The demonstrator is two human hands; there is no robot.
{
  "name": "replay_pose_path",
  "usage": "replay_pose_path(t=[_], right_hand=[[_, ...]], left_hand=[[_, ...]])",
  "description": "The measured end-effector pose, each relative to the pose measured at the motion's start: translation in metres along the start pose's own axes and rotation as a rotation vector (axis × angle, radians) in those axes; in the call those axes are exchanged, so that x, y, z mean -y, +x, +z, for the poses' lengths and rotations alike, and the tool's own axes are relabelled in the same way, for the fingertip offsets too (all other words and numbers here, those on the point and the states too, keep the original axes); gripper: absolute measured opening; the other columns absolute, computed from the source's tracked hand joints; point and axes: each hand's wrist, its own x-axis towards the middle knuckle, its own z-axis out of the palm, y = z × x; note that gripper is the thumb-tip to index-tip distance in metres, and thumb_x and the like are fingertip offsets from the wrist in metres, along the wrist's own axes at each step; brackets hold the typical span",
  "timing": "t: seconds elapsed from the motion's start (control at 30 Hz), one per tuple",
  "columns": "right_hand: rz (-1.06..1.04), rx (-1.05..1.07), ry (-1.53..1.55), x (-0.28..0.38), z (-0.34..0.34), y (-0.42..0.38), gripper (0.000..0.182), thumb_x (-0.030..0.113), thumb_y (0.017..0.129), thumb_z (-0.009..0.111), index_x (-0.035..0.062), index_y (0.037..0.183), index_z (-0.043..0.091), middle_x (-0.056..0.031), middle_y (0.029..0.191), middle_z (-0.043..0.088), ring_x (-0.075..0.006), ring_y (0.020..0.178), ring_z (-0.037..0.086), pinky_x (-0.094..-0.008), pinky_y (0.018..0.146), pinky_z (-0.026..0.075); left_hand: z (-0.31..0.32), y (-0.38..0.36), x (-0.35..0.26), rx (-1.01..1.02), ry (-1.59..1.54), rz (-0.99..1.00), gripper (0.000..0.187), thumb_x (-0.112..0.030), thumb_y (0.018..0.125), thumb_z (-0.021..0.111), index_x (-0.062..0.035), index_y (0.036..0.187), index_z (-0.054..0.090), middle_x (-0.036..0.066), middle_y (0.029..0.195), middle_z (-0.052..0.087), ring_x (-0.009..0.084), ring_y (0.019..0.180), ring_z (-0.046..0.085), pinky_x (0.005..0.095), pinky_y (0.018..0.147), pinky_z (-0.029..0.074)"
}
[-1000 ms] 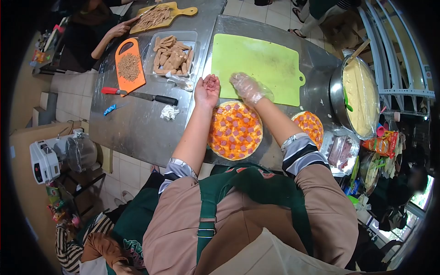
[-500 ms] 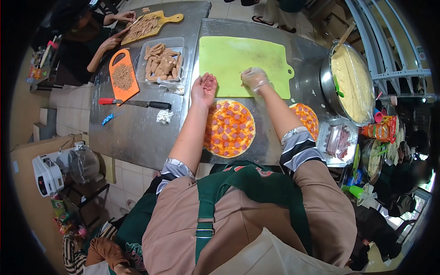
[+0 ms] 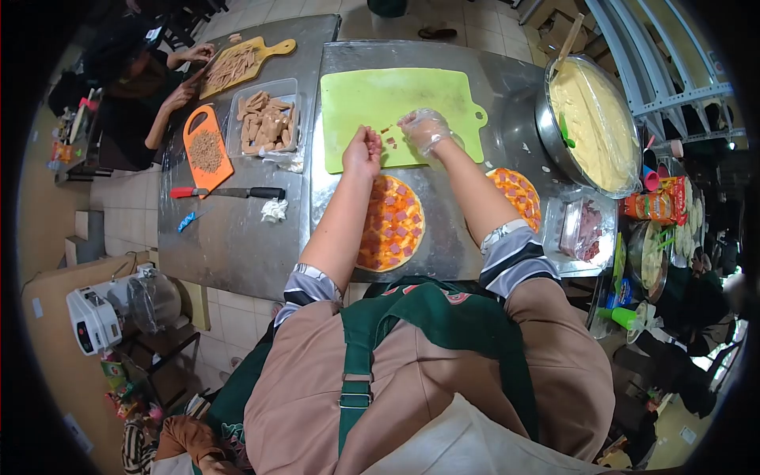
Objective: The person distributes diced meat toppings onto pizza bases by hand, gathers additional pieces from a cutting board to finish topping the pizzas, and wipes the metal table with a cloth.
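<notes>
My bare left hand point(image 3: 363, 150) is curled over the near left part of a green cutting board point(image 3: 451, 87), its palm turned inward. Whatever lies in its palm is mostly hidden; a moment ago diced pink meat showed there. A few diced meat pieces point(image 3: 390, 143) lie on the board between my hands. My right hand point(image 3: 426, 131), in a clear plastic glove, is over the board with its fingers bent together; their contents are hidden. Below my left wrist is a pizza point(image 3: 393, 229) topped with diced meat and orange sauce, partly covered by my forearm. A second pizza point(image 3: 518, 194) sits beyond my right forearm.
A steel bowl of dough point(image 3: 590, 119) under plastic film stands right, near a container of meat point(image 3: 584, 229). Left are a tub of sausage pieces point(image 3: 265, 119), an orange board point(image 3: 207, 150) and a knife point(image 3: 229, 192). A co-worker's hands point(image 3: 180, 95) work at a wooden board point(image 3: 241, 67).
My left hand has turned from palm-up to sideways and moved toward my right hand. Meat pieces now show on the board between them. The camera view has shifted slightly.
</notes>
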Motion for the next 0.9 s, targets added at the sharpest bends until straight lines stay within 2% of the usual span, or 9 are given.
replay_pose_path(t=[0.13, 0.2, 0.23, 0.47, 0.57, 0.7, 0.8, 0.87, 0.9], right_hand=[[-0.033, 0.013, 0.020, -0.008, 0.019, 0.002, 0.020, 0.018, 0.073, 0.056, 0.0094, 0.090, 0.060, -0.0113, 0.090, 0.059, -0.0205, 0.073, 0.057, -0.0288, 0.066, 0.045], [-0.258, -0.095, -0.289, -0.004, 0.030, -0.002, 0.025, 0.022, 0.073, 0.055, 0.0073, 0.093, 0.059, -0.0130, 0.093, 0.057, -0.0251, 0.080, 0.056, -0.0309, 0.070, 0.044], [-0.326, -0.082, -0.286, -0.009, 0.040, 0.003, 0.026, 0.028, 0.079, 0.047, 0.0094, 0.092, 0.059, -0.0142, 0.093, 0.056, -0.0290, 0.083, 0.055, -0.0359, 0.074, 0.043], [-0.438, -0.051, -0.479, -0.002, 0.046, 0.003, 0.021, 0.023, 0.078, 0.049, 0.0058, 0.083, 0.059, -0.0174, 0.084, 0.056, -0.0294, 0.079, 0.056, -0.0358, 0.071, 0.045], [-0.356, 0.006, -0.477, -0.002, 0.043, 0.003, 0.014, 0.016, 0.073, 0.054, 0.0035, 0.075, 0.060, -0.0177, 0.080, 0.058, -0.0296, 0.075, 0.057, -0.0362, 0.066, 0.047], [-0.435, -0.022, -0.484, -0.017, 0.053, 0.012, 0.018, 0.021, 0.071, 0.053, 0.0042, 0.075, 0.058, -0.0171, 0.077, 0.058, -0.0317, 0.071, 0.057, -0.0389, 0.061, 0.045], [-0.292, -0.076, -0.425, -0.018, 0.052, 0.009, 0.012, 0.016, 0.071, 0.053, 0.0054, 0.074, 0.059, -0.0158, 0.077, 0.058, -0.0273, 0.068, 0.058, -0.0356, 0.059, 0.046], [-0.050, -0.116, 0.009, -0.020, 0.047, 0.011, 0.010, 0.012, 0.071, 0.056, 0.0052, 0.077, 0.059, -0.0117, 0.072, 0.059, -0.0194, 0.061, 0.057, -0.0290, 0.056, 0.045], [-0.042, -0.122, 0.006, -0.025, 0.043, 0.014, 0.010, 0.012, 0.071, 0.056, 0.0052, 0.077, 0.059, -0.0117, 0.072, 0.059, -0.0194, 0.061, 0.057, -0.0290, 0.056, 0.045]], left_hand=[[-0.009, 0.002, -0.015, -0.038, 0.046, 0.081, 0.019, -0.021, 0.083, 0.049, -0.0032, 0.076, 0.051, 0.004, 0.062, 0.050, 0.0104, 0.052, 0.048, 0.0194, 0.048, 0.045], [-0.010, 0.001, -0.019, -0.039, 0.219, 0.142, 0.022, -0.024, 0.083, 0.050, -0.0028, 0.079, 0.051, 0.002, 0.061, 0.048, 0.0094, 0.051, 0.046, 0.0180, 0.045, 0.042], [-0.010, 0.000, -0.021, -0.041, 0.221, 0.143, 0.022, -0.024, 0.083, 0.050, -0.0028, 0.079, 0.051, 0.002, 0.061, 0.048, 0.0094, 0.051, 0.046, 0.0180, 0.045, 0.042], [-0.003, -0.001, -0.029, -0.067, 0.481, 0.006, 0.034, -0.035, 0.083, 0.045, -0.0023, 0.081, 0.052, 0.000, 0.058, 0.043, 0.0084, 0.048, 0.041, 0.0168, 0.041, 0.036], [-0.003, -0.004, -0.027, -0.025, 0.561, -0.021, 0.036, -0.037, 0.084, 0.042, -0.0026, 0.080, 0.052, 0.000, 0.057, 0.043, 0.0085, 0.047, 0.042, 0.0174, 0.040, 0.036], [-0.004, -0.004, -0.028, -0.013, 0.542, -0.007, 0.031, -0.033, 0.085, 0.043, -0.0032, 0.080, 0.051, 0.001, 0.059, 0.046, 0.0088, 0.048, 0.045, 0.0182, 0.042, 0.039], [-0.006, -0.004, -0.026, -0.026, 0.442, 0.006, 0.028, -0.030, 0.085, 0.044, -0.0037, 0.080, 0.051, 0.001, 0.059, 0.047, 0.0087, 0.048, 0.045, 0.0181, 0.043, 0.040], [-0.006, -0.006, -0.024, -0.019, 0.483, -0.006, 0.025, -0.028, 0.084, 0.045, -0.0046, 0.081, 0.052, 0.000, 0.060, 0.047, 0.0077, 0.050, 0.046, 0.0173, 0.043, 0.040], [-0.006, -0.008, -0.023, -0.019, 0.521, -0.010, 0.022, -0.027, 0.084, 0.047, -0.0054, 0.082, 0.053, -0.001, 0.060, 0.048, 0.0068, 0.051, 0.046, 0.0165, 0.044, 0.040]])
